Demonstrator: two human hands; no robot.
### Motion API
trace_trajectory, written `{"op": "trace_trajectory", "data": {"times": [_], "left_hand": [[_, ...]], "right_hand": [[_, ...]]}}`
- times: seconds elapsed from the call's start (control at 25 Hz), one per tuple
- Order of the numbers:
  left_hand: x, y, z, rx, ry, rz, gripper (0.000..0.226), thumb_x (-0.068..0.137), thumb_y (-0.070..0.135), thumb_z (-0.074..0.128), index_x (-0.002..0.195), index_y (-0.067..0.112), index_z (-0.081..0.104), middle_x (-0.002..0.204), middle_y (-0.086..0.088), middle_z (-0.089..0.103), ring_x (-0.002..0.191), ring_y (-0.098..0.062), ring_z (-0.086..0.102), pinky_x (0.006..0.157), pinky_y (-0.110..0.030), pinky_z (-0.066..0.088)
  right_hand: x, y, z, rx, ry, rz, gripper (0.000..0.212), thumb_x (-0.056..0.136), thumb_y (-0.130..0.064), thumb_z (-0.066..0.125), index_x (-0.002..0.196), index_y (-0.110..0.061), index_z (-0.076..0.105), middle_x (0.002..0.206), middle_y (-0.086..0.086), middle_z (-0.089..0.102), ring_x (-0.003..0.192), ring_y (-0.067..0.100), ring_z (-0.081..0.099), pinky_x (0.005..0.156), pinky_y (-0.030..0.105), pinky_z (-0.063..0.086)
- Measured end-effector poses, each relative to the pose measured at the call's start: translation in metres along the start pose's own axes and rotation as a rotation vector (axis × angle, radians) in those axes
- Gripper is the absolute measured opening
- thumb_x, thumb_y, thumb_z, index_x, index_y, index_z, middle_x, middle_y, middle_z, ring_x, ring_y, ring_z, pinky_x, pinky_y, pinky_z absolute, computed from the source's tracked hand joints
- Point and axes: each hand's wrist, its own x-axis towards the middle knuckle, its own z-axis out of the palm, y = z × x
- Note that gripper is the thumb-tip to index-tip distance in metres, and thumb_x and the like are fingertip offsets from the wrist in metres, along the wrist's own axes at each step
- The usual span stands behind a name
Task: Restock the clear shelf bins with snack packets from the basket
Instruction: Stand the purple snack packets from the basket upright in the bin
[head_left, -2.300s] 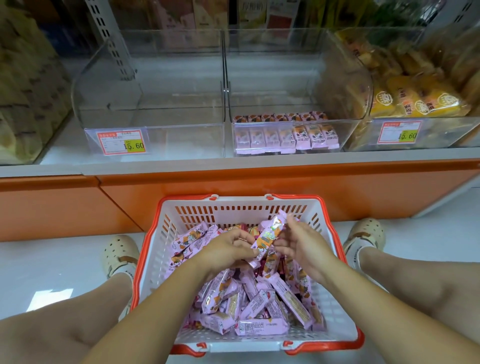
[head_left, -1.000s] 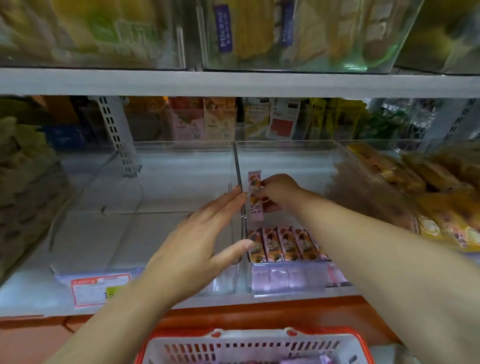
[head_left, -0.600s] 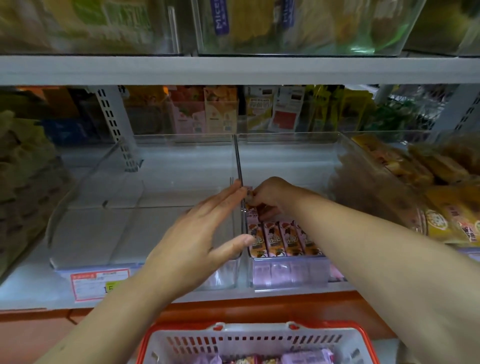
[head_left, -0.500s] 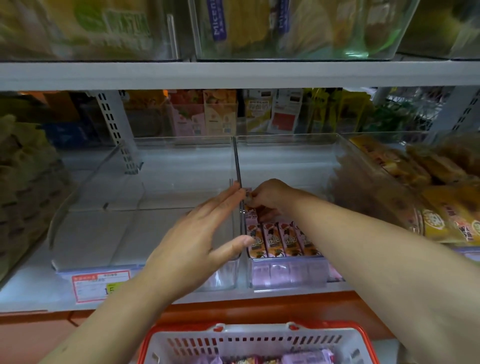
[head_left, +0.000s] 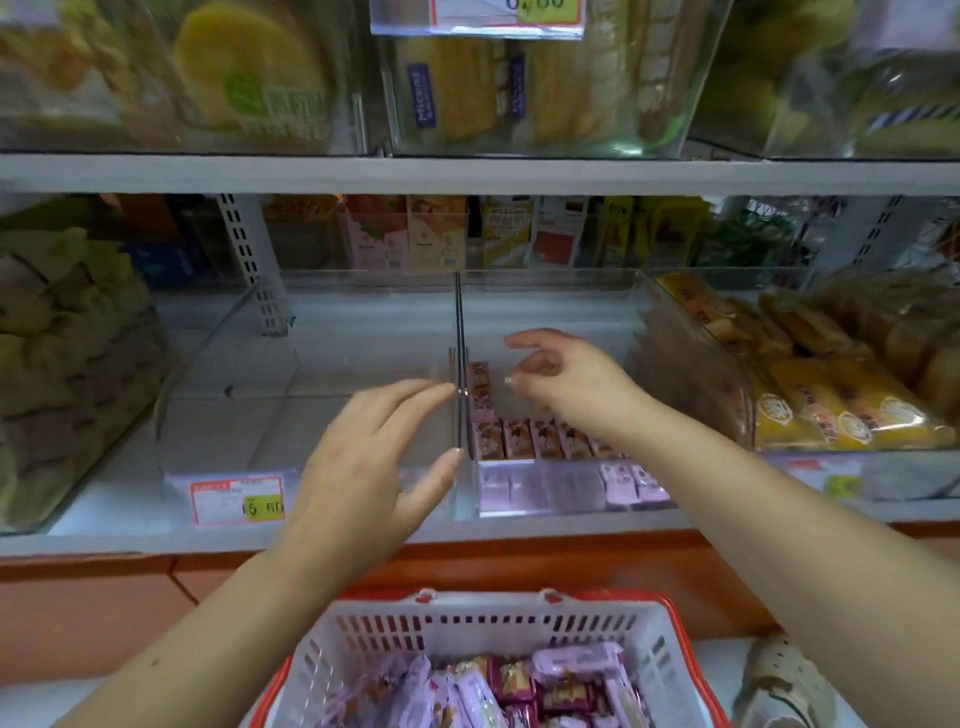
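- Right hand (head_left: 566, 384): fingers (head_left: 524, 339) are loosely curled and apart, clamped on nothing. The hand hovers inside the right clear bin (head_left: 561, 312), just above its stock.
- Left hand (head_left: 371, 462): fingers (head_left: 410, 395) are straight and slightly spread. The tips touch the clear divider wall (head_left: 459, 332) from the nine o'clock side, and no packet is held.
- Lone snack packet (head_left: 479, 387): it lies in the right bin against the divider, at nine o'clock of the right hand and at twelve o'clock of the front row's left end. It appears placed and released.
- Front row of packets (head_left: 540, 441): it stands side by side along the bin's front wall, and I judge this row complete.
- Rest of the right bin: bare floor shows behind the row, from the lone packet round to three o'clock. A second row is barely begun.
- Left clear bin (head_left: 332, 358): it sits at nine o'clock of the divider and no packets are visible in it. Its price label (head_left: 236, 500) is on the front.
- Basket (head_left: 467, 631): it sits on the floor at six o'clock and still holds a heap of packets (head_left: 524, 686).
- Assessment: early stage. Most of the restocking remains, and the next packet must come from the basket.
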Motion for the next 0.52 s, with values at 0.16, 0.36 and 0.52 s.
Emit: {"op": "trace_trajectory", "data": {"times": [0.16, 0.36, 0.52], "left_hand": [[-0.055, 0.027, 0.012, -0.010, -0.229, -0.001, 0.039, 0.090, 0.037, 0.051, 0.126, 0.023, 0.056, 0.118, 0.006, 0.057, 0.105, -0.011, 0.052, 0.089, -0.024, 0.042], [-0.155, 0.041, 0.072, -0.126, -0.968, -0.329, 0.038, 0.095, 0.036, 0.053, 0.132, 0.026, 0.051, 0.130, 0.002, 0.052, 0.105, -0.015, 0.054, 0.091, -0.027, 0.043], [-0.220, 0.041, 0.099, -0.057, -1.119, -0.481, 0.056, 0.092, 0.044, 0.056, 0.140, 0.021, 0.039, 0.136, -0.004, 0.037, 0.114, -0.025, 0.049, 0.091, -0.037, 0.044]], "right_hand": [[-0.098, 0.021, 0.010, 0.310, 0.109, -0.034, 0.024, 0.092, -0.013, 0.060, 0.106, -0.032, 0.062, 0.094, 0.000, 0.068, 0.078, 0.013, 0.066, 0.066, 0.029, 0.057], [-0.168, 0.128, 0.103, -0.086, -0.436, 0.387, 0.024, 0.095, -0.019, 0.052, 0.117, -0.024, 0.060, 0.105, 0.003, 0.063, 0.070, 0.017, 0.055, 0.062, 0.025, 0.045], [-0.211, 0.175, 0.160, -0.233, -0.608, 0.379, 0.046, 0.100, -0.024, 0.046, 0.146, -0.021, 0.038, 0.118, -0.001, 0.056, 0.083, 0.012, 0.054, 0.065, 0.014, 0.038]]}}
